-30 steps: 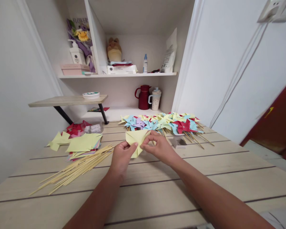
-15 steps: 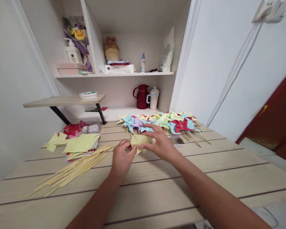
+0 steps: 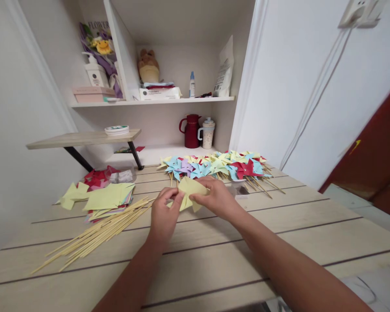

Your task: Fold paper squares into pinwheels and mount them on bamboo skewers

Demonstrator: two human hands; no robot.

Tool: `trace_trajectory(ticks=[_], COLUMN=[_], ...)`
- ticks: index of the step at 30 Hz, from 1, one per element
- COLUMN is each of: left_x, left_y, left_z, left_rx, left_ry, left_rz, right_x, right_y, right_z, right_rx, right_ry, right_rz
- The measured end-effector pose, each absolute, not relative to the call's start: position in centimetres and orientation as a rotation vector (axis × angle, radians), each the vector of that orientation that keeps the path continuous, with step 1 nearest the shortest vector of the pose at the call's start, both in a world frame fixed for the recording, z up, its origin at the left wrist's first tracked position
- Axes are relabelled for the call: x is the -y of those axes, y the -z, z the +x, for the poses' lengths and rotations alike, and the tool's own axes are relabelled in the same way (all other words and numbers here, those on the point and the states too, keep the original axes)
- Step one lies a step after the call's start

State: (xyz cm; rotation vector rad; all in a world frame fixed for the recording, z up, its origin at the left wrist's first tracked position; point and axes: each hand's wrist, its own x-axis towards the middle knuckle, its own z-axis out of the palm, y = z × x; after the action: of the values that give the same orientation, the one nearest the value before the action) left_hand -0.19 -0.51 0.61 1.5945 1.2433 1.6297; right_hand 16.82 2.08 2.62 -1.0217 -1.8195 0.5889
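Note:
A pale yellow piece of paper (image 3: 191, 190), cut and partly folded, is held between both hands above the middle of the table. My left hand (image 3: 165, 209) pinches its left side between thumb and fingers. From the right, my right hand (image 3: 215, 197) grips it with the thumb in front and the fingers behind, partly hidden. Just beyond the hands lie several finished paper pinwheels (image 3: 201, 168) on sticks, in blue, purple, red and yellow. Left of my left hand is a loose bundle of thin wooden sticks (image 3: 97, 232).
A stack of coloured paper squares (image 3: 108, 197) lies at the left, beside a yellow cut paper shape (image 3: 72, 196) and red paper pieces (image 3: 95, 178). Small clear boxes (image 3: 240, 192) stand behind my right hand. Farther back are a raised wooden shelf (image 3: 84, 138), a red jug (image 3: 192, 132) and a cup (image 3: 208, 134).
The yellow paper has turned, and more of its face shows. My right hand's fingers, raised and spread before, have come down and closed behind it. The view has shifted slightly.

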Motion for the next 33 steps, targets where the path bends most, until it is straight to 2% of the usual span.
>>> trace_trajectory(ticks=[5,8,15,28,33], left_x=[-0.3,-0.5,0.6,0.1,0.4], left_y=[0.0,0.4,0.0,0.4,0.1], left_z=[-1.0,-0.9,0.8,0.7,0.6], left_rx=[-1.068,-0.965,-0.843,-0.786,-0.899], left_ry=[-1.732,-1.661,-1.451,-1.483,-1.514], left_rz=[1.116,1.062,1.187,1.072,1.003], right_x=[-1.9,-2.1,-1.6,-1.5,-1.3], right_y=[-2.4,-2.0,-1.9,-1.2,-1.2], right_z=[15.9,15.4,14.8,14.5,14.0], right_rx=[1.238,1.001,1.014,1.017,1.004], right_ry=[-1.269,-1.407,-1.404,-1.470,-1.482], right_rz=[-0.951,-0.826,-0.771,-0.716,-0.737])
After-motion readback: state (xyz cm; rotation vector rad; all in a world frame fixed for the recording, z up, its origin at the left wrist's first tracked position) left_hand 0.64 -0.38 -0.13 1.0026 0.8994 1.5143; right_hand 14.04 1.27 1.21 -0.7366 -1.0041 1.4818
